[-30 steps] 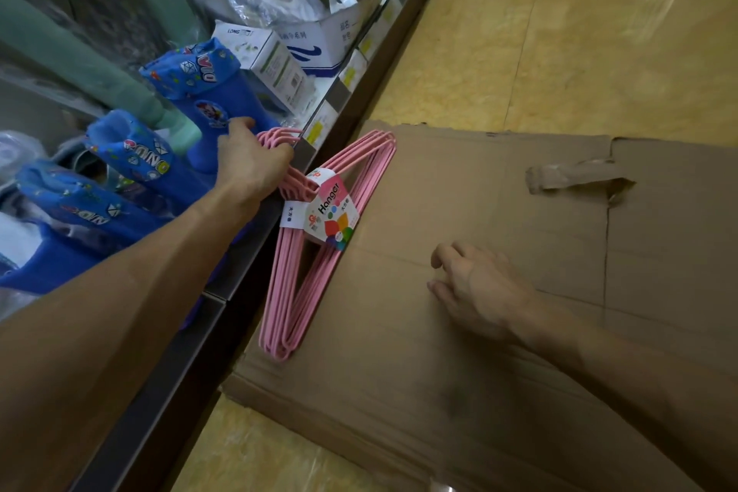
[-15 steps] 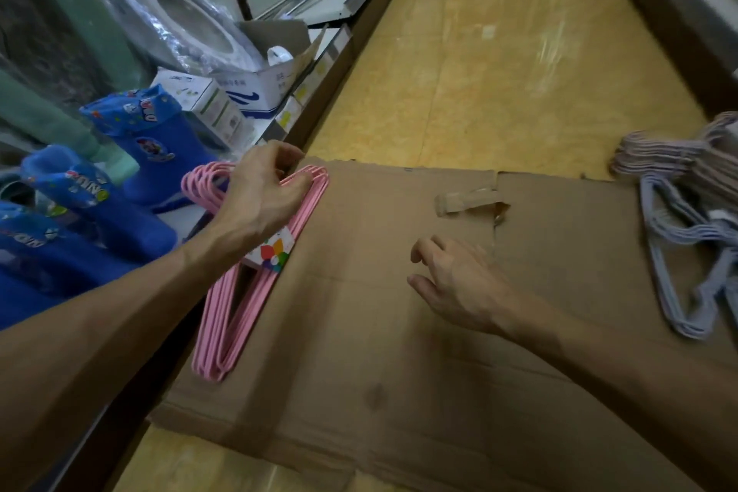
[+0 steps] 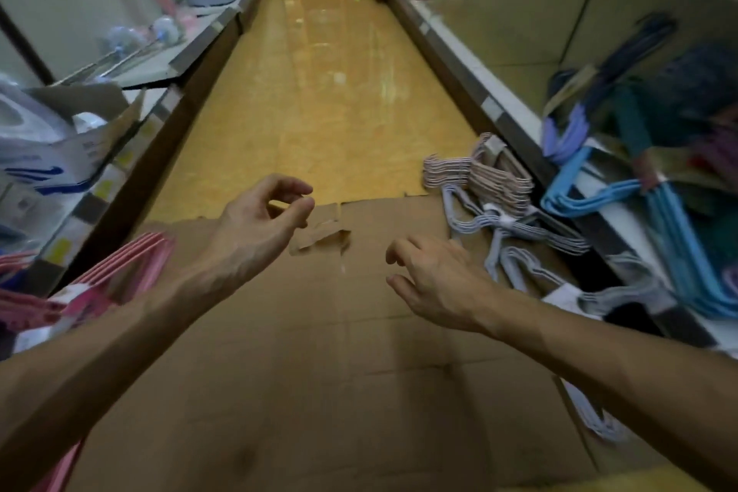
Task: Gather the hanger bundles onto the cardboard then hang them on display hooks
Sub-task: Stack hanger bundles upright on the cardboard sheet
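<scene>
From the head view, the left hand (image 3: pixel 259 228) had let go of the pink hanger bundle (image 3: pixel 116 272). It hung above the cardboard (image 3: pixel 319 391) with its fingers loosely curled and held nothing. The pink bundle lay at the left edge of the cardboard, partly hidden by the left arm. I think that bundle was now put down, so one more was gathered.

The right hand (image 3: pixel 435 284) floated over the middle of the cardboard, fingers spread a little, also empty. It pointed toward the grey hanger bundles (image 3: pixel 515 228) at the right edge, so I guess those came next.

Half a second before, the left hand gripped the pink bundle, and the right hand was low near the cardboard. The view had also swung up, so the long yellow floor (image 3: pixel 331 92) and the blue hangers (image 3: pixel 679 252) on the right shelf now showed.
</scene>
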